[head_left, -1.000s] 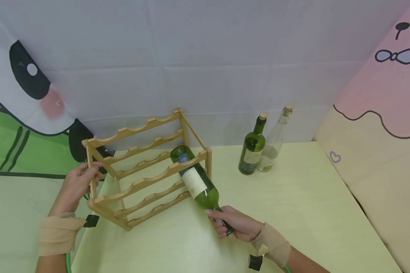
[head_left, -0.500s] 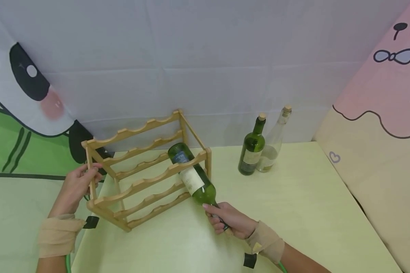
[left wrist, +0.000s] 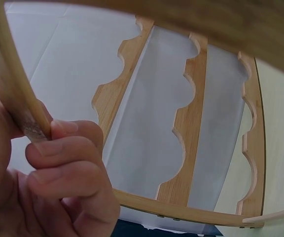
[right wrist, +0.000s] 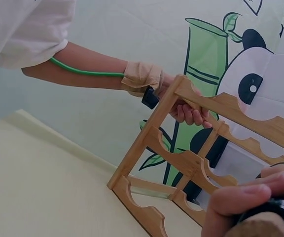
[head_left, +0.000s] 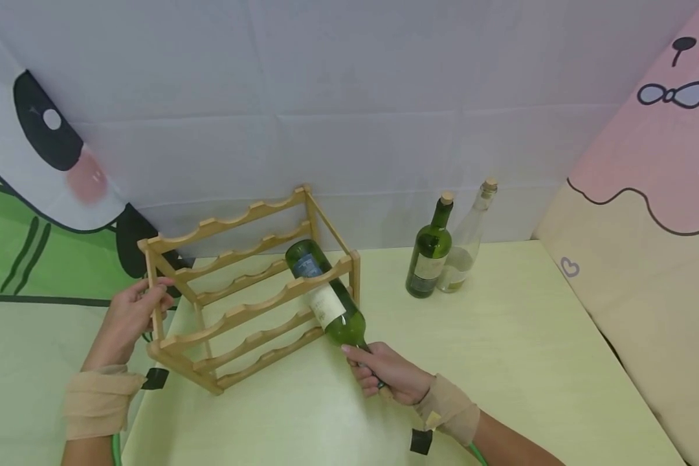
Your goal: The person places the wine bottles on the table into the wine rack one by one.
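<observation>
A wooden wine rack (head_left: 227, 317) with scalloped rails stands at the left of the table. My left hand (head_left: 134, 314) grips the upper bar of its left end; in the left wrist view the curled fingers (left wrist: 65, 163) wrap that bar. By its neck, my right hand (head_left: 393, 372) holds a green wine bottle (head_left: 326, 298). The bottle lies tilted, its base inside the rack's right end, passing beneath the front top rail. Whether it rests on a lower rail I cannot tell. The bottle's cork (right wrist: 258, 227) shows close up in the right wrist view.
To the right of the rack, a corked green bottle (head_left: 429, 252) stands upright beside a corked clear bottle (head_left: 466, 243). A grey cloth wall (head_left: 384, 162) rises behind the pale table (head_left: 501, 349). Printed cloth hangs at both sides.
My right hand has moved slightly up and left, pushing the green wine bottle a little deeper into the rack. The left hand, the rack and the standing bottles have stayed put.
</observation>
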The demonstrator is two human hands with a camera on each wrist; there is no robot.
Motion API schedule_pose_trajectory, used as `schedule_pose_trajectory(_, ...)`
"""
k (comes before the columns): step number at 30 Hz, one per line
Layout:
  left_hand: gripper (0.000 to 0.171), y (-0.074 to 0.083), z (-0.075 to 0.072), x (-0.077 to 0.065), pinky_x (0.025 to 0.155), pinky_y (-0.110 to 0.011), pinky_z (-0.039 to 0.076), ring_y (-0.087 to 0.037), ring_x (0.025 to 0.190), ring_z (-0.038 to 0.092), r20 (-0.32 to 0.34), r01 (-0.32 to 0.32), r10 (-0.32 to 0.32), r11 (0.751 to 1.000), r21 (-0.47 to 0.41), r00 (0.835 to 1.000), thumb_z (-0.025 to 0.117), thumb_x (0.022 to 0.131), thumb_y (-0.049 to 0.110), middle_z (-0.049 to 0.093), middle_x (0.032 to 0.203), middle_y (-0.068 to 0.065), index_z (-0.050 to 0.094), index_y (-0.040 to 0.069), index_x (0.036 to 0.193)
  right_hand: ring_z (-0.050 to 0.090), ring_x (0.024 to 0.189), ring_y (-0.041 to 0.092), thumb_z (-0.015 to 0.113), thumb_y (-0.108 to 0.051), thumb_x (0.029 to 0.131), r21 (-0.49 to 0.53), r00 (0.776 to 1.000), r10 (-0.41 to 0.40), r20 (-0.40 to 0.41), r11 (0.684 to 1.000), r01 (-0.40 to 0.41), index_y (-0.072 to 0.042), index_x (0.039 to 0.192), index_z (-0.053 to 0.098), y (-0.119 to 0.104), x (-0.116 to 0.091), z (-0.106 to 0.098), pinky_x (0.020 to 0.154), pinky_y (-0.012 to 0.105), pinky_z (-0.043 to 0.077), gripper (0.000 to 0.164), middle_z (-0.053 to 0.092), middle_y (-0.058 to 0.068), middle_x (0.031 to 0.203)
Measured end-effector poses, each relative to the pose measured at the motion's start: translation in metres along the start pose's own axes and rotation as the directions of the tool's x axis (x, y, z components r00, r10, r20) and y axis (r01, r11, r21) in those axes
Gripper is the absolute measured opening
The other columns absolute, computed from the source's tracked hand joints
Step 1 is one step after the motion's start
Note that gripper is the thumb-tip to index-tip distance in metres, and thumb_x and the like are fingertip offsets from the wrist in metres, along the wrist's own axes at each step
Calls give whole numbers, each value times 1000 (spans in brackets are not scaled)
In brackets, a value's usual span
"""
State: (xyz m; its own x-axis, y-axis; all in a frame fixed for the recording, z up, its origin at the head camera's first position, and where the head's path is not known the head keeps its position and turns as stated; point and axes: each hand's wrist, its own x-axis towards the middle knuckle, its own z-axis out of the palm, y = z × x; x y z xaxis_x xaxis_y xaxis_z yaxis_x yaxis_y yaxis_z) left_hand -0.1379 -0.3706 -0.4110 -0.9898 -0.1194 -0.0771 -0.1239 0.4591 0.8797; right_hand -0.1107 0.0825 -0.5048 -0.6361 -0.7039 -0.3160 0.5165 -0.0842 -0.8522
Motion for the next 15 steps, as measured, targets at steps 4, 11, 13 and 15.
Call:
schedule_pose_trajectory(4, 14, 1, 1, -1, 57, -30, 48, -9, 68, 54, -6, 5, -5, 1000, 10, 1000, 44, 106, 32, 64, 82, 11, 55, 32, 115, 31, 49, 3, 55, -39, 102, -3, 1000, -5, -4, 1000, 5, -11, 81, 41, -2, 3, 0, 49, 19, 30, 37, 31, -6, 62)
schedule_pose_trajectory(11, 16, 1, 1, 1, 57, -31, 48, -8, 68, 54, -5, -1, 1, 1000, 30, 1000, 44, 106, 34, 64, 83, 11, 55, 31, 116, 31, 48, 3, 55, -40, 101, -18, 1000, -9, -5, 1000, 9, -11, 80, 41, -4, 7, -1, 48, 19, 30, 39, 32, -6, 62)
schedule_pose_trajectory(13, 15, 1, 1, 1, 57, -31, 48, -8, 68, 54, -7, 2, -2, 999, 33, 1000, 43, 106, 34, 64, 82, 11, 55, 32, 115, 31, 48, 3, 56, -40, 101, -27, 1000, -7, -3, 1000, 7, -11, 80, 41, -5, 9, -2, 48, 19, 31, 39, 32, -7, 62)
schedule_pose_trajectory(15, 15, 1, 1, 1, 56, -31, 47, -8, 68, 54, -6, -2, 2, 1000, 29, 1000, 44, 106, 33, 64, 82, 11, 55, 33, 115, 31, 48, 2, 56, -38, 101, -37, 1000, -9, 0, 999, 9, -11, 80, 41, -6, 10, -3, 48, 19, 30, 37, 32, -7, 62)
